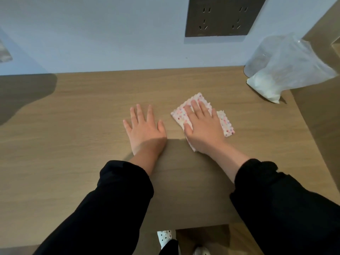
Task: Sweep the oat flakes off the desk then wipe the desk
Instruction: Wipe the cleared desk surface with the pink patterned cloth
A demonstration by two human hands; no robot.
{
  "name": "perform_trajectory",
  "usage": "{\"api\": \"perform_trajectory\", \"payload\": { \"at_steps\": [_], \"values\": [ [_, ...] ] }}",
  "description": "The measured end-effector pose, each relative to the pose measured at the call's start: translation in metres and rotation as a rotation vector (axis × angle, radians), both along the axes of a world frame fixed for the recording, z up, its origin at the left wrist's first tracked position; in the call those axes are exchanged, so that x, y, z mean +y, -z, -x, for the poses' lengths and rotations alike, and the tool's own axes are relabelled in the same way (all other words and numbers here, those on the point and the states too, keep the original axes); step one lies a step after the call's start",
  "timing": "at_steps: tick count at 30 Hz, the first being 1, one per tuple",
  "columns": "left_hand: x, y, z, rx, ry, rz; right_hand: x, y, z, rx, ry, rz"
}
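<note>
Wooden desk (73, 126) shows no oat flakes that can be made out, so wiping seems underway. Right hand (201, 126) presses flat-fingered on the dotted cloth (181, 115) mid-desk to drive it; left hand (145, 128), spread flat, braces beside it.

Pink-dotted white cloth (181, 117), brown wood-grain desk (82, 111), black sleeves (117, 190).

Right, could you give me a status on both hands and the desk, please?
Left hand flat, open on brown wooden desk. Right hand pressing white dotted cloth flat. No oat flakes visible; clear plastic bag at far right corner.
</note>
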State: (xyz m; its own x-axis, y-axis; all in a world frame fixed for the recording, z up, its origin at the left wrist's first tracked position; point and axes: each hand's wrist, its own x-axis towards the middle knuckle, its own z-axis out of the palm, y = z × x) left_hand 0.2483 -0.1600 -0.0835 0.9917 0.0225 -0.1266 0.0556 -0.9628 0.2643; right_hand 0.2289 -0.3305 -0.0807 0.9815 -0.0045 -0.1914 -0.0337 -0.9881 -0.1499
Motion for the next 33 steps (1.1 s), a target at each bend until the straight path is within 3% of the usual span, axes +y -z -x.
{"api": "perform_trajectory", "payload": {
  "at_steps": [4, 8, 12, 18, 24, 33],
  "values": [
    [0.002, 0.0, 0.0, -0.03, 0.004, 0.033, -0.035, 0.0, 0.026, 0.009, 0.068, 0.052],
    [-0.001, -0.002, 0.008, -0.108, 0.118, 0.075, -0.082, 0.0, -0.009, 0.001, 0.222, 0.051],
    [-0.002, 0.0, 0.024, -0.158, 0.152, 0.111, -0.096, 0.002, -0.033, -0.011, 0.235, 0.049],
    [-0.03, -0.005, 0.073, -0.077, 0.308, 0.094, -0.114, 0.001, -0.005, -0.035, 0.193, 0.012],
    [-0.065, 0.002, 0.118, -0.001, 0.126, -0.029, -0.157, 0.002, 0.049, -0.041, 0.245, 0.018],
    [-0.067, 0.001, 0.12, -0.035, 0.123, -0.03, -0.203, -0.001, 0.088, -0.06, 0.486, 0.028]
  ]
}}
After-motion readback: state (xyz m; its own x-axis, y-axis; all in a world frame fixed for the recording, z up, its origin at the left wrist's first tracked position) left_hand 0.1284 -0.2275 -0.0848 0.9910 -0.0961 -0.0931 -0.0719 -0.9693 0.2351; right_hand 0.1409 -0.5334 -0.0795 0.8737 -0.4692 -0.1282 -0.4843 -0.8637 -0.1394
